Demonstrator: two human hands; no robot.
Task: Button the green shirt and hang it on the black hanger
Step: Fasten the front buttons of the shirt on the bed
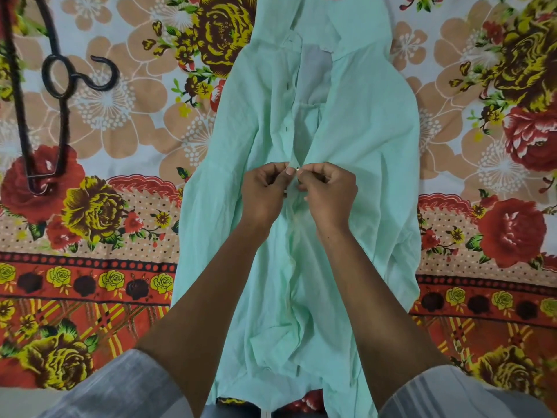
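While the green shirt (355,122) lies flat and face up on the floral bedsheet (126,122), collar pointing away from the person and hem toward them, both hands meet at its front opening, about midway up. The left hand (265,191) pinches the buttonhole edge, its fingers (286,171) curled closed on the cloth. The right hand (328,194) is likewise closed tight on the opposite edge, and a small pale button (297,169) shows right between the two thumbs. Holding both edges that close together makes sense: the cloth is thin and limp, so each side has to be kept taut for the button to pass through its slit.

Below the hands the placket looks drawn together, which suggests the lower buttons are already fastened. Above them the front falls open in a narrow gap up to the collar, with a row of buttonholes (287,86) visible along the left edge, so several fastenings likely remain.

Off to the left, well apart from the shirt, the black hanger (60,95) lies on the sheet with its hook pointing toward the shirt, untouched for now. Spreading the shirt flat keeps both edges lined up.
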